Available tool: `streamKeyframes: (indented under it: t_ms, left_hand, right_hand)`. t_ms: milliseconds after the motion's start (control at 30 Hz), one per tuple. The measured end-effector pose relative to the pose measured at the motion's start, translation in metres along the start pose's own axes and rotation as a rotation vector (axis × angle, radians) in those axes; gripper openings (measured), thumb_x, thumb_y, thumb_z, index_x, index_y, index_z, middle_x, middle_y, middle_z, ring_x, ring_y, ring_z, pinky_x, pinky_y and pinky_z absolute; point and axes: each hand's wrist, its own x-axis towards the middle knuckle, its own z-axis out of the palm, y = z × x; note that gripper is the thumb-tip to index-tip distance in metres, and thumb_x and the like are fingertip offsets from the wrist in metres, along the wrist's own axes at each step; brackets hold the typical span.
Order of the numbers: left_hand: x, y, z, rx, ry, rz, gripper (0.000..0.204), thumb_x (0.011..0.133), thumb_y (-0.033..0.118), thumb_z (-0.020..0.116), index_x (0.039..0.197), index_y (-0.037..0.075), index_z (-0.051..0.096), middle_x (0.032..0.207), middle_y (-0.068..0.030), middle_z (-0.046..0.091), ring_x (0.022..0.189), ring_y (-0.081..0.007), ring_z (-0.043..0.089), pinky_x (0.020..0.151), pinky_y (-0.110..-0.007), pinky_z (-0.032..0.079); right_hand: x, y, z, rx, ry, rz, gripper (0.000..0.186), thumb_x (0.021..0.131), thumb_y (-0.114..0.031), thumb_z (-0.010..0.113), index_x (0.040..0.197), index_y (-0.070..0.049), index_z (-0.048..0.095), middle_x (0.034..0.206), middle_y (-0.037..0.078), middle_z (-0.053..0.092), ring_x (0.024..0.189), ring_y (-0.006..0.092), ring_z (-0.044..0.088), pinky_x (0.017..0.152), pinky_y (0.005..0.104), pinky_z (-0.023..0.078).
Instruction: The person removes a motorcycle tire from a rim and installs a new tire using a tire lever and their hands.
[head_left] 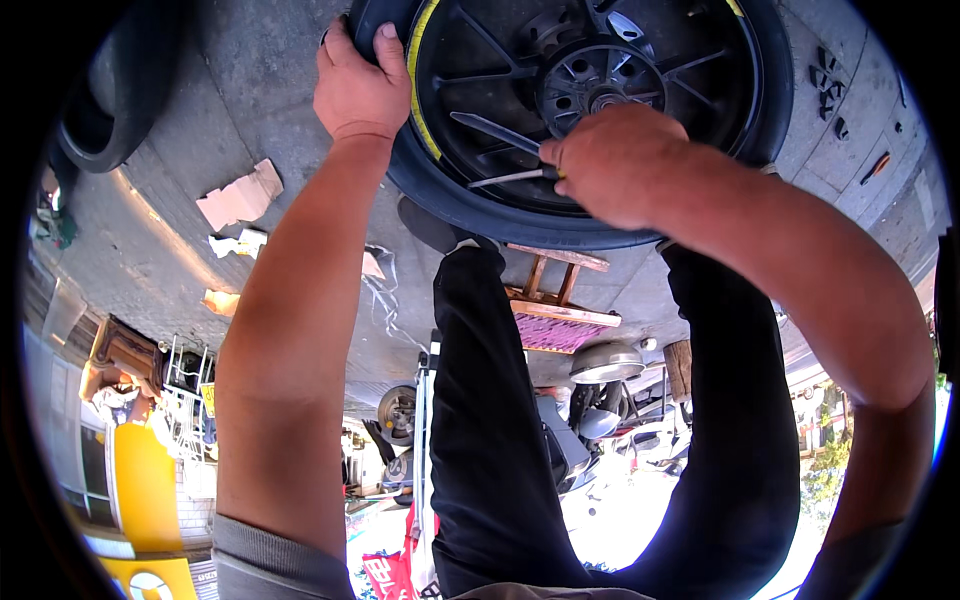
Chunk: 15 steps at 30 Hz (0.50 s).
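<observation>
A black wheel with a spoked rim (488, 75), a central hub (560, 85) and a yellow band along the rim's edge lies under my hands on the ground. My left hand (362, 85) grips its tyre (435, 185) at the upper left, fingers over the outer edge. My right hand (625, 165) is closed around tools over the lower hub: a flat metal bar (490, 128) and a thinner rod (505, 178) with a dark-and-yellow handle, both pointing left across the spokes. My right fist hides part of the hub and the handles.
A loose tyre (95, 130) lies at the upper left, cardboard (240, 195) below it. Small dark pieces (828, 85) lie on the right. A low wooden stool (565, 320), a metal basin (605, 365) and assorted clutter are past my legs (475, 380).
</observation>
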Motion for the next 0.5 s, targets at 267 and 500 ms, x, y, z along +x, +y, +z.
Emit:
streamKeyframes:
  t_ms: [267, 500]
  left_hand:
    - [0.0, -0.006, 0.0, 0.006, 0.017, 0.01, 0.076, 0.11, 0.064, 0.056, 0.155, 0.004, 0.056, 0.14, -0.0275, 0.071, 0.123, -0.0519, 0.071, 0.103, -0.057, 0.058]
    - [0.004, -0.012, 0.002, 0.041, 0.014, 0.002, 0.076, 0.108, 0.066, 0.057, 0.154, 0.006, 0.058, 0.14, -0.0278, 0.071, 0.124, -0.0512, 0.071, 0.102, -0.058, 0.058]
  right_hand:
    - [-0.029, -0.009, 0.005, 1.019, -0.332, 0.049, 0.073, 0.103, -0.023, 0.064, 0.173, -0.011, 0.045, 0.117, 0.017, 0.077, 0.092, 0.0242, 0.078, 0.083, 0.039, 0.065]
    - [-0.018, 0.026, -0.011, 0.737, -0.24, 0.079, 0.069, 0.101, -0.017, 0.06, 0.17, -0.021, 0.054, 0.1, 0.009, 0.071, 0.078, 0.0162, 0.068, 0.074, 0.0339, 0.062]
